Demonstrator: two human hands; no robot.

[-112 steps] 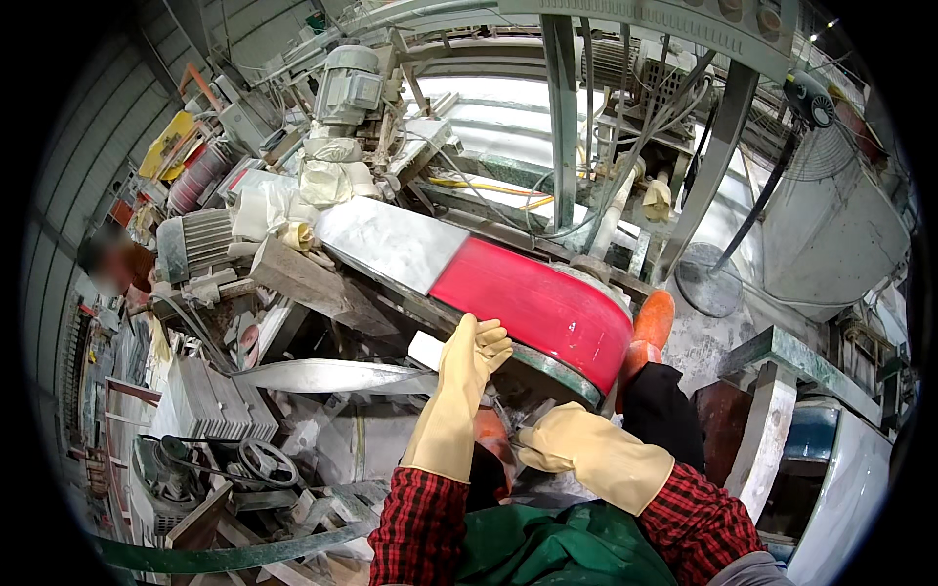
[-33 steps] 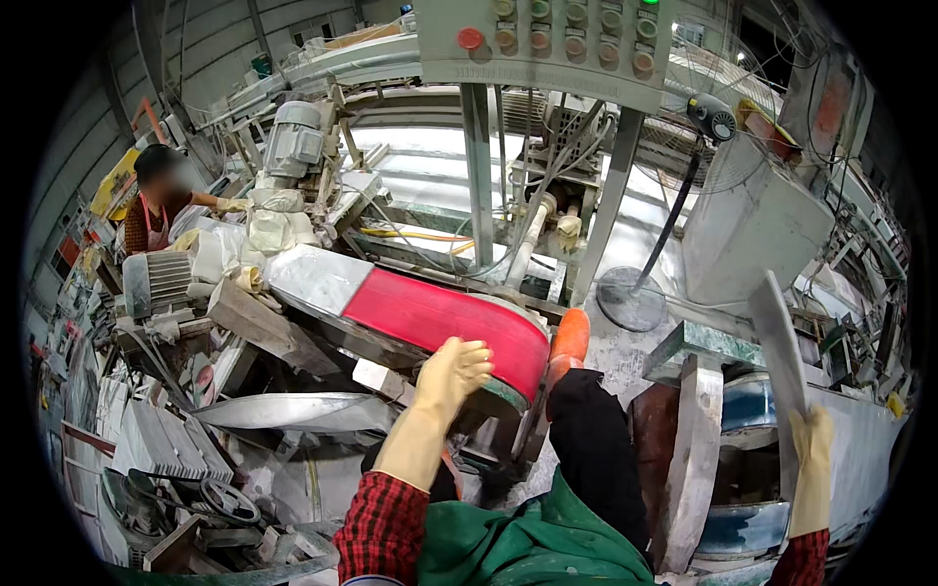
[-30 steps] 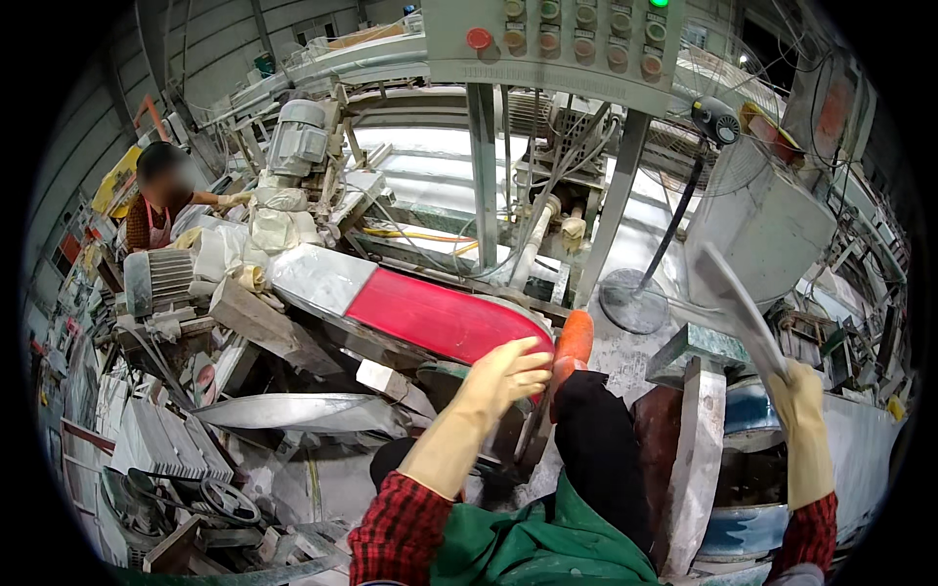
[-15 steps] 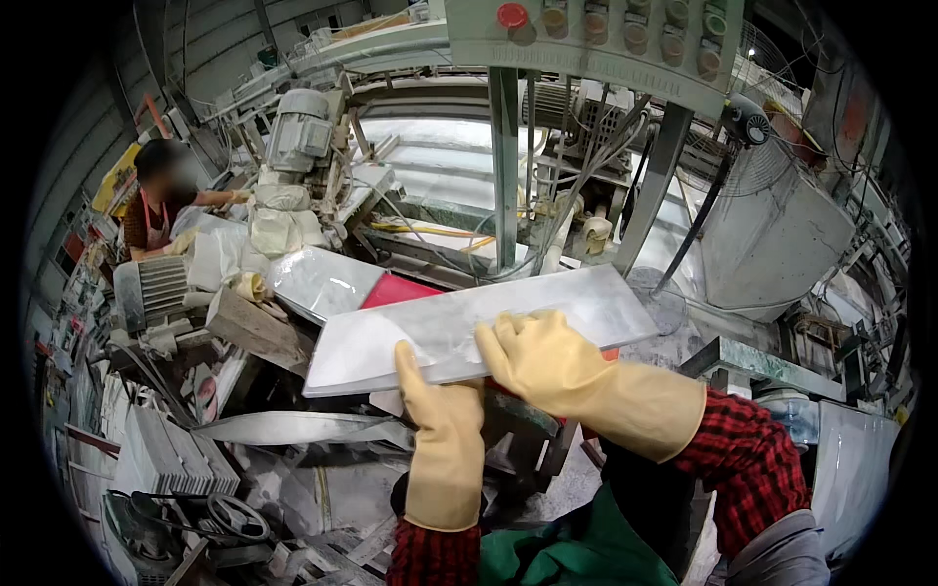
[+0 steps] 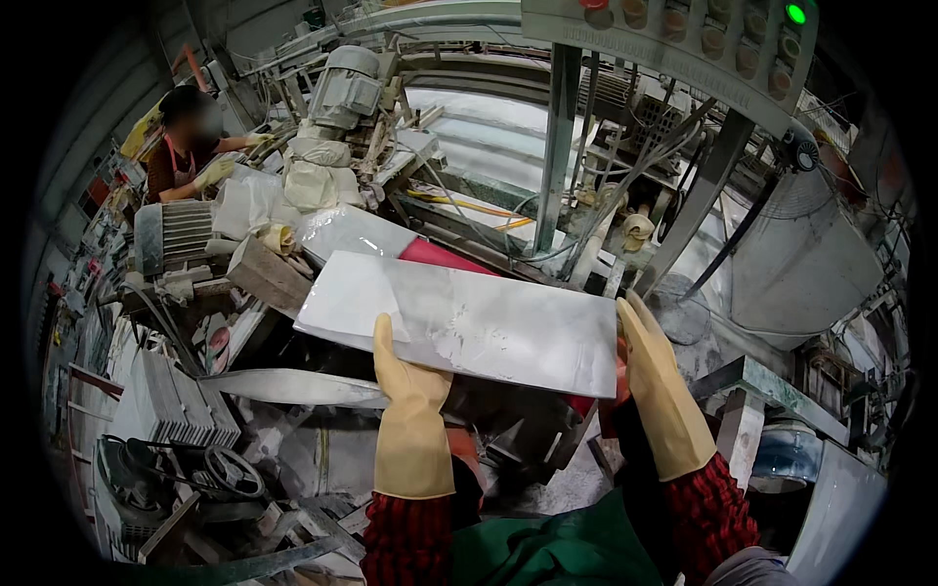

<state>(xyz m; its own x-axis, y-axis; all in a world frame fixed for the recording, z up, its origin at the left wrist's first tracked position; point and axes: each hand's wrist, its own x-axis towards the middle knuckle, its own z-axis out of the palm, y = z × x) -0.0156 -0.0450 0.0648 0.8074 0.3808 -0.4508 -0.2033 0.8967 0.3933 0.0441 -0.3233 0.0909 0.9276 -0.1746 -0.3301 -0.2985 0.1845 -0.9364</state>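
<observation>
A long, pale grey-white slab, like a stone or tile panel, lies tilted in front of me, smeared with dust and wet marks. My left hand, in a cream rubber glove, grips its near edge left of the middle. The thumb rests on the top face and the fingers are hidden beneath. At the slab's right end is my gloved right hand, fingers straight and pointing away from me. Whether its palm touches the end edge I cannot tell. Behind the slab show a red surface and another glossy white slab.
A control panel on metal posts stands ahead, with a green light lit. A motor and a wooden block are at left. Stacked tiles stand lower left. A co-worker works at far left.
My right hand has moved from the slab's top face to its right end. The slab's right end has swung nearer to me. My left hand keeps its hold. A green panel light now shows.
</observation>
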